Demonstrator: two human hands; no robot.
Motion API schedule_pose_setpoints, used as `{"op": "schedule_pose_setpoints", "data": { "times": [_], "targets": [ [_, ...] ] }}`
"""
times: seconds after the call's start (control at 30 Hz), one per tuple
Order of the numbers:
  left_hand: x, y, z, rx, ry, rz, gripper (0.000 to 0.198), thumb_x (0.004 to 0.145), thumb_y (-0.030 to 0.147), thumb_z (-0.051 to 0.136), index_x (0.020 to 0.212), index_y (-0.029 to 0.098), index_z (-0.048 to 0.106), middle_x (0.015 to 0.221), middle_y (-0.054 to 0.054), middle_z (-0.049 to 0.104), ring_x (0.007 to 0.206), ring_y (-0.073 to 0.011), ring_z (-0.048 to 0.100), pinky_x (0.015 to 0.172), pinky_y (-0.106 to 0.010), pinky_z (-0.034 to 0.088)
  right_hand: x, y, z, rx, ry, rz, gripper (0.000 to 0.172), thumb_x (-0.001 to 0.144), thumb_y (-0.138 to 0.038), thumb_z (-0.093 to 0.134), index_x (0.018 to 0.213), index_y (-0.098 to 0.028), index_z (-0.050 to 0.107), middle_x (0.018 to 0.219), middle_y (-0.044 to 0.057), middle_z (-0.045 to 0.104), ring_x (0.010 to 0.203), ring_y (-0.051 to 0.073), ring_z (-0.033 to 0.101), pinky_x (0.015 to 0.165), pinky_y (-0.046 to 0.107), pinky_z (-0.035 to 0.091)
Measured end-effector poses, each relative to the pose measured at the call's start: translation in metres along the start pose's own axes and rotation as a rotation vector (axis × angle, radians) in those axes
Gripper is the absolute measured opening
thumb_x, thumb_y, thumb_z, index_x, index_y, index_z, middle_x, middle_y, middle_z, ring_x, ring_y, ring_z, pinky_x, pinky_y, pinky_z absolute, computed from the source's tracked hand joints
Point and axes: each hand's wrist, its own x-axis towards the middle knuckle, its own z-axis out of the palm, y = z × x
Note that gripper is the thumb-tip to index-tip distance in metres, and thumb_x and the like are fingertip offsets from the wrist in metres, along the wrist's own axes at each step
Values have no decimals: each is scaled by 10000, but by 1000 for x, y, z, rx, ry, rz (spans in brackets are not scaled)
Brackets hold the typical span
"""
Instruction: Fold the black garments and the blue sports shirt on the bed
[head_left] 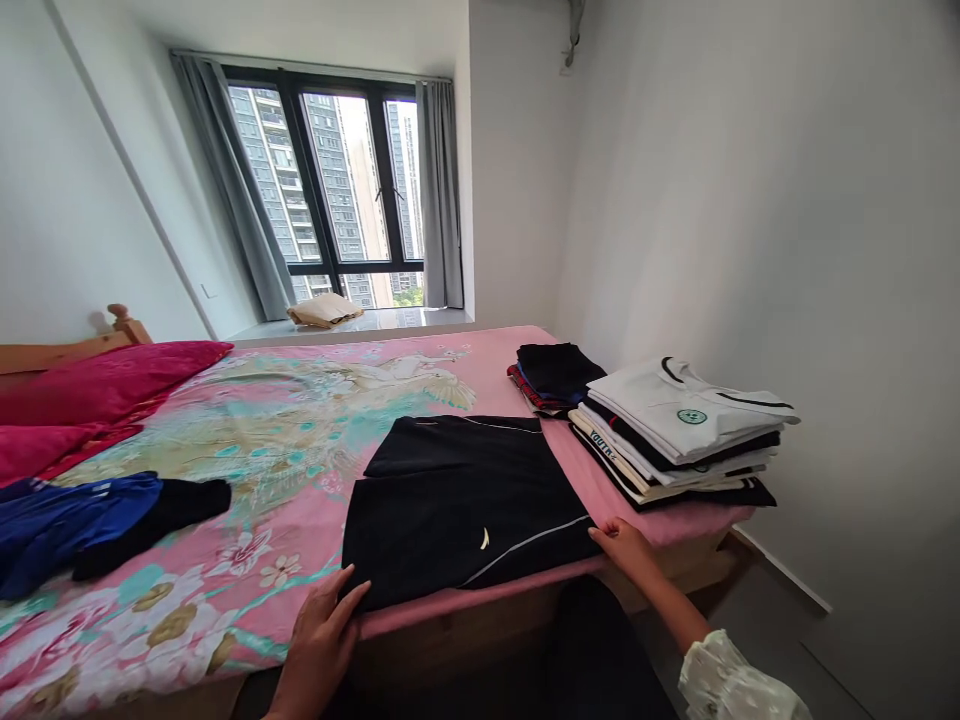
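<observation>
A black garment with thin white piping [465, 505] lies flat on the pink flowered bedsheet [285, 440] near the bed's front edge. My left hand [319, 640] rests at the garment's near left corner, fingers stretched onto the cloth. At the near right corner sits my right hand [626, 545], fingers flat along the hem. Neither hand grips the fabric as far as I can see.
A stack of folded white and black shirts [675, 430] sits at the bed's right corner, a smaller dark folded pile [555, 375] behind it. Blue and black clothes [90, 525] lie loose at left, red pillows [97, 385] beyond. A white wall runs along the right.
</observation>
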Motion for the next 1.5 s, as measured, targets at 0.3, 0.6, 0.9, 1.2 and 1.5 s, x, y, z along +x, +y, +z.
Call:
{"op": "schedule_pose_setpoints", "data": {
  "times": [0.3, 0.6, 0.9, 1.2, 1.5],
  "targets": [
    [6, -5, -28, 54, -71, 55, 289, 790, 198, 500, 1023, 301, 636, 1165, -15, 619, 1125, -224, 536, 1051, -481, 320, 7, 12, 0, 120, -29, 35, 267, 665, -399, 532, 808, -197, 633, 700, 17, 688, 642, 180, 628, 572, 258, 423],
    [-3, -4, -36, 27, -98, 24, 362, 794, 133, 457, 1109, 261, 580, 1281, -72, 529, 1197, -237, 478, 1011, -428, 392, 8, 15, 1, 146, -63, 39, 264, 660, -449, 575, 742, -206, 640, 694, 32, 694, 648, 197, 640, 579, 275, 453],
    [8, -7, -32, -184, -151, -191, 384, 757, 311, 600, 1128, 239, 531, 1257, -78, 517, 1167, -246, 494, 979, -420, 431, 3, 16, 0, 184, -89, 41, 290, 656, -475, 579, 740, -201, 622, 706, 53, 695, 698, 220, 657, 606, 298, 477],
    [7, 8, -39, -169, -127, -354, 217, 837, 401, 511, 901, 220, 614, 967, -50, 605, 958, -213, 573, 869, -362, 458, 3, 25, 5, 297, -131, 76, 326, 622, -503, 601, 754, -205, 619, 729, 67, 693, 711, 231, 649, 613, 310, 479],
    [52, 15, -38, -57, -433, -638, 230, 709, 443, 597, 694, 215, 625, 782, -22, 627, 791, -210, 588, 686, -313, 383, -1, 24, 6, 279, -108, 111, 336, 612, -513, 593, 756, -213, 634, 616, 39, 665, 532, 198, 591, 479, 294, 421]
  ]
}}
